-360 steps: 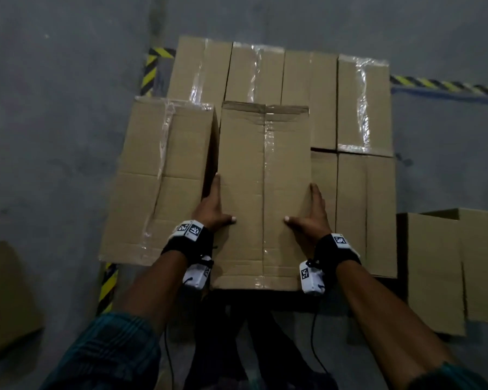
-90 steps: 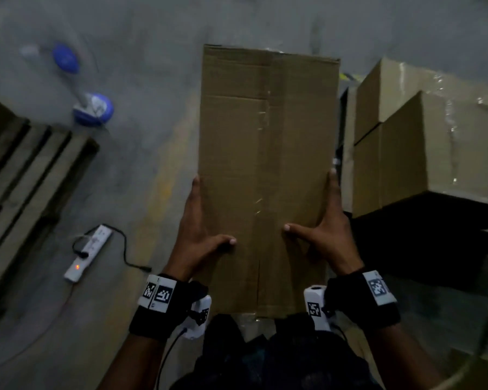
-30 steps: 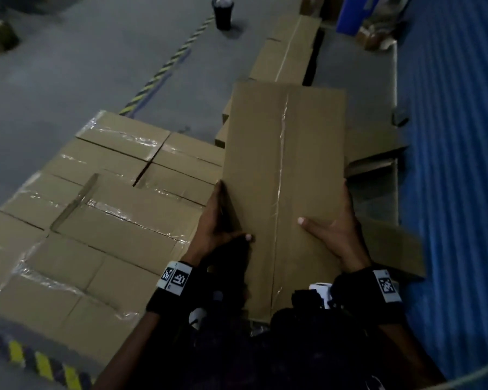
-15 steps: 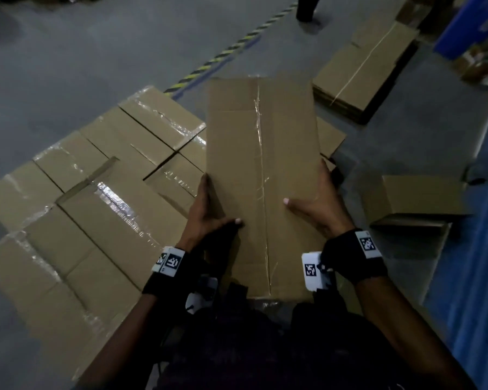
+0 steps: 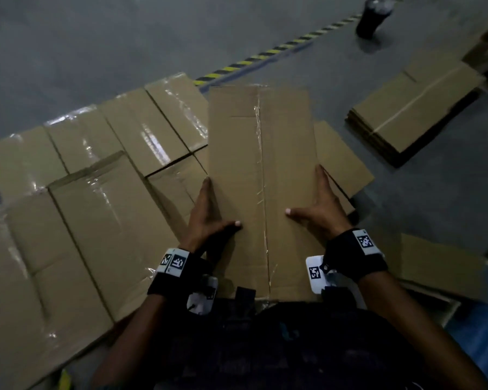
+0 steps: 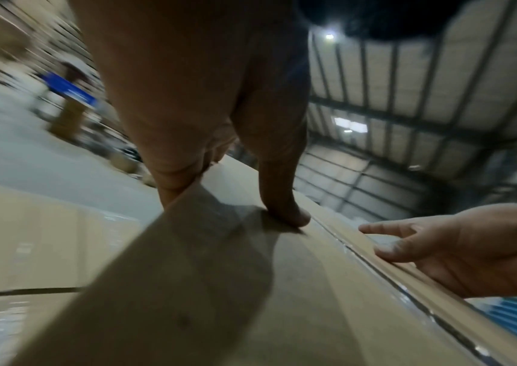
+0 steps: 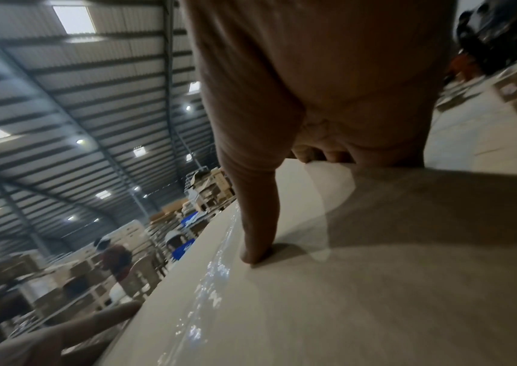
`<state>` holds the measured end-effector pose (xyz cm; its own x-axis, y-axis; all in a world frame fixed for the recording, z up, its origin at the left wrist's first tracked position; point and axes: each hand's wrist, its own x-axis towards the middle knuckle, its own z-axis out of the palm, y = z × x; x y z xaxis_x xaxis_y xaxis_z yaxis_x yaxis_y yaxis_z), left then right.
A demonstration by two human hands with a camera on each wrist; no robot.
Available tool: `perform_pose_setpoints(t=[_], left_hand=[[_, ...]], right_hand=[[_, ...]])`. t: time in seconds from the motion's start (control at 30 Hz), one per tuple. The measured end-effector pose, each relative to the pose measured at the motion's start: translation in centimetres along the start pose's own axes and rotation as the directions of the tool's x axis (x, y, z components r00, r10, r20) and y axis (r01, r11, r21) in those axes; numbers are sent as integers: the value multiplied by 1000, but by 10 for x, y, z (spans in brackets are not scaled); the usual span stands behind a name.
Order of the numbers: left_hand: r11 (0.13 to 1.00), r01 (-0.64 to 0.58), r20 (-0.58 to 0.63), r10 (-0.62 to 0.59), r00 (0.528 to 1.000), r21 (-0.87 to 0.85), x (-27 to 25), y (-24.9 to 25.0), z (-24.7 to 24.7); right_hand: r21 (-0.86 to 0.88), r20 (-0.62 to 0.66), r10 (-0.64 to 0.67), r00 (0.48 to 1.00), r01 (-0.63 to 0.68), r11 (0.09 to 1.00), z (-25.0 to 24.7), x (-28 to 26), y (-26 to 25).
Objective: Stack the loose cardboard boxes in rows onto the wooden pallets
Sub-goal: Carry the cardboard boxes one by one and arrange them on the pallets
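I carry a long taped cardboard box (image 5: 261, 178) flat in front of my body, held between both hands. My left hand (image 5: 209, 215) grips its left edge, thumb on top and fingers down the side (image 6: 229, 198). My right hand (image 5: 320, 204) grips the right edge the same way (image 7: 282, 198). The box top fills the lower part of both wrist views (image 6: 251, 309) (image 7: 376, 297). Below and to the left lie the stacked boxes (image 5: 110, 192), several in rows, with shiny tape on top. The pallet under them is hidden.
A bundle of flattened cartons (image 5: 414, 108) lies on the grey floor at the back right. A box with open flaps (image 5: 440, 266) sits by my right arm. Yellow-black floor tape (image 5: 265, 53) runs behind the stack towards a black cylinder (image 5: 373, 16).
The view has swung left over the last second: the stacked rows now fill more of the left side. The carried box stays in the same two-handed grip.
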<state>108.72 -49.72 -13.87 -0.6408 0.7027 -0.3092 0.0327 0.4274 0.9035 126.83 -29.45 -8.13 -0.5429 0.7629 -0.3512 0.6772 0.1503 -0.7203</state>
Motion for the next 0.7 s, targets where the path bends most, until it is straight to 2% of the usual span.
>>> perform_pose_setpoints(t=[0.17, 0.23, 0.3, 0.43, 0.53, 0.63, 0.7], left_hand=[[992, 125, -130, -127, 983, -22, 18, -12, 9], [980, 198, -210, -198, 957, -23, 25, -21, 18], [967, 252, -285, -255, 924, -51, 30, -36, 30], [933, 340, -361, -359, 860, -119, 43, -73, 54], [895, 410, -432, -444, 785, -174, 53, -107, 71], [865, 460, -470, -497, 729, -201, 66, -137, 82], [848, 493, -467, -521, 714, -193, 74, -158, 87]], right_hand=[[-19, 204, -25, 979, 29, 999, 15, 70, 2], [-44, 300, -57, 952, 73, 996, 26, 100, 6], [-74, 389, -65, 919, 102, 992, 40, 124, 10], [-111, 514, -43, 857, 116, 987, 76, 167, 34], [-174, 592, -26, 805, 159, 972, 111, 191, 56], [-199, 612, -28, 790, 188, 962, 144, 209, 75], [-218, 622, -28, 783, 207, 954, 162, 218, 90]])
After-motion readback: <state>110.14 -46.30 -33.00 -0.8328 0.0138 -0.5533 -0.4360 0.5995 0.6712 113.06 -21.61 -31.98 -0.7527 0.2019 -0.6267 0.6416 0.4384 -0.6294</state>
